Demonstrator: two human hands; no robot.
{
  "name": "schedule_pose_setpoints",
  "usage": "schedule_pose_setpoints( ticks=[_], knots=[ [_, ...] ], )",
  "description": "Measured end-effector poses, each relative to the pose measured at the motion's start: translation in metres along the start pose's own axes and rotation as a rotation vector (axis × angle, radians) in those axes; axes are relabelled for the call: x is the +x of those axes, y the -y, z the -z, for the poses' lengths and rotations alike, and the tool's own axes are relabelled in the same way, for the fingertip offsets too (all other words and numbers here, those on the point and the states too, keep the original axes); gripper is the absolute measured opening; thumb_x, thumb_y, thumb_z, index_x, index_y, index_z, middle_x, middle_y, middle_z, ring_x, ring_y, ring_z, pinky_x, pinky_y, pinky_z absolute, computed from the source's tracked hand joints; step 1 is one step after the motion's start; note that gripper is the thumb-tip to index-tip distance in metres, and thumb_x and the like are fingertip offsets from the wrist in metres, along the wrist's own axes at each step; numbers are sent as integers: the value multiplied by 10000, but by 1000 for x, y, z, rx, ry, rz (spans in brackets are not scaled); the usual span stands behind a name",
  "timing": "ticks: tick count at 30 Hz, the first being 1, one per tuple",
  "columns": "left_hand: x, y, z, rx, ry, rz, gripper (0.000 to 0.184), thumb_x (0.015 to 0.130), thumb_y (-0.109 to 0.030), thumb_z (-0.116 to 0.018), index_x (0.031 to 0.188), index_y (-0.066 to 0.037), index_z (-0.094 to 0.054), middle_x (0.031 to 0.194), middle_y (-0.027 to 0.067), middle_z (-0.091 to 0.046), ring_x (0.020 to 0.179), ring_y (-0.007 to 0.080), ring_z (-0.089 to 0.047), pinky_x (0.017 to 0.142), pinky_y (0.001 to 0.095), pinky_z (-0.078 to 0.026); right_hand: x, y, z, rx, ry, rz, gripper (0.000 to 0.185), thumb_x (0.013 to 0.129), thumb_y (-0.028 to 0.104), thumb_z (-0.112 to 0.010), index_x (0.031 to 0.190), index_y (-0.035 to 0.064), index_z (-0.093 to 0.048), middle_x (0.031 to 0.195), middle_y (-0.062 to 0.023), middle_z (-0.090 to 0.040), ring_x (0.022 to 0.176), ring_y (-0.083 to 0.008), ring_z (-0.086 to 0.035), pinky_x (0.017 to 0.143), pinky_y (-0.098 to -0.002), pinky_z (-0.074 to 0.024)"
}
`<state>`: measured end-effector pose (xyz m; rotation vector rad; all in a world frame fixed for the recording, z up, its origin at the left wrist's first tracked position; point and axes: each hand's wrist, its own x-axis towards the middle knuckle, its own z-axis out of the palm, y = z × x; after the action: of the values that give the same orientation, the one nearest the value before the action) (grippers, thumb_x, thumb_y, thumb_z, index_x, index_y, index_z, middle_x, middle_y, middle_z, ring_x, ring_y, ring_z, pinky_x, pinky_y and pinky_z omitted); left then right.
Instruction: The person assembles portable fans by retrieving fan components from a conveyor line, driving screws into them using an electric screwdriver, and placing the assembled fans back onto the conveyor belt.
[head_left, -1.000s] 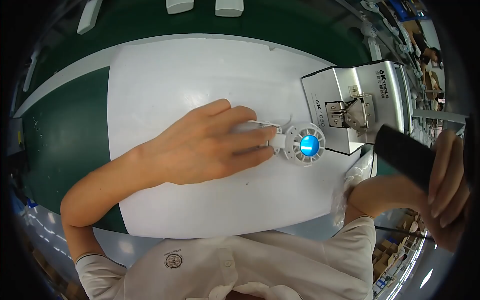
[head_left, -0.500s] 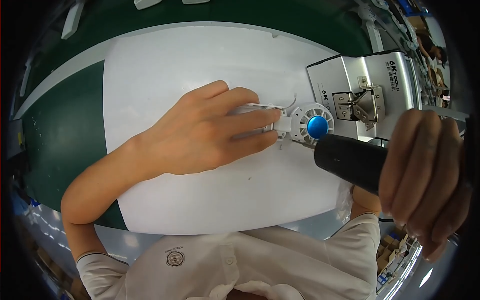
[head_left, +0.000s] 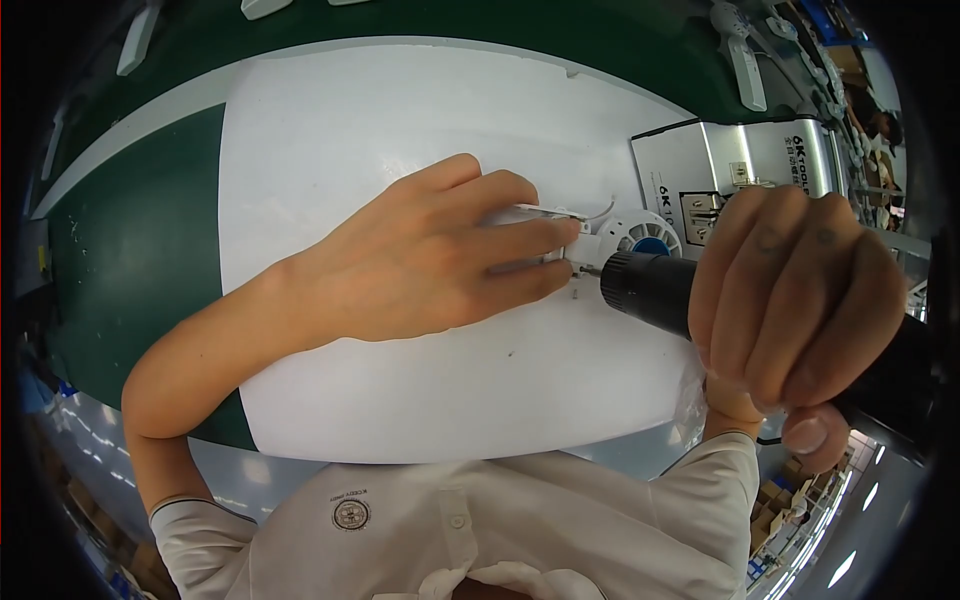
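Observation:
My left hand (head_left: 430, 250) lies over the body of a small white fan (head_left: 622, 232), its fingers closed around the part by the neck. The fan's round grille has a blue disc (head_left: 652, 246) at its centre, partly covered by the tool. In my right hand (head_left: 800, 290) is a black electric screwdriver (head_left: 648, 292), held tilted with fingers wrapped round it. Its bit points at the fan's neck, close to my left fingertips; whether it sits in a screw I cannot tell. A thin wire (head_left: 606, 208) curls beside the neck. Most of the fan's body is hidden under my left hand.
A silver screw feeder (head_left: 670, 155) marked 6K stands at the right, partly behind my right hand. A white sheet (head_left: 400, 410) covers much of the green table (head_left: 140, 220). A clear plastic bag (head_left: 690, 405) hangs at the front right edge. Another person is far right.
My right hand has brought the screwdriver leftward, its bit now at the fan's neck, covering part of the blue disc. My left hand keeps its hold, and the whole view has shifted slightly.

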<state>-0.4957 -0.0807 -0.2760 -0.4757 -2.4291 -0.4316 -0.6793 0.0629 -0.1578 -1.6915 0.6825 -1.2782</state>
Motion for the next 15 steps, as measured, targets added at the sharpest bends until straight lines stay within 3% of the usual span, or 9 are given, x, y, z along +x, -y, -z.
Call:
schedule_pose_setpoints(
  ticks=[6,10,12,15],
  knots=[
    [-4,5,10,146,53,-40,257,808,-110,-697,1064,-133,-686,1205,6,-643,988,197,-571,775,290,-453,3,21,-4,3,2,33,255,706,101,-803,876,123,-614,613,16,-648,483,-89,-591,472,-207,-520],
    [-2,31,20,89,-5,255,386,788,-92,-687,1171,-114,-644,1169,51,-653,971,243,-592,811,326,-490,-32,104,6,82,-35,211,261,707,114,-805,887,118,-616,624,16,-652,495,-86,-597,488,-206,-526],
    [18,67,15,-114,-194,425,464,787,-128,-655,1247,-95,-601,1119,113,-660,962,304,-605,844,377,-510,-44,125,4,43,-47,221,264,708,120,-805,892,115,-616,630,16,-655,501,-85,-600,496,-206,-529],
    [64,124,4,-147,-209,956,433,866,-315,-589,1176,-22,-666,1086,180,-672,1004,374,-584,878,452,-488,-57,135,-2,0,-63,228,270,709,130,-806,899,111,-617,638,16,-658,510,-82,-605,508,-205,-533]
  ],
)
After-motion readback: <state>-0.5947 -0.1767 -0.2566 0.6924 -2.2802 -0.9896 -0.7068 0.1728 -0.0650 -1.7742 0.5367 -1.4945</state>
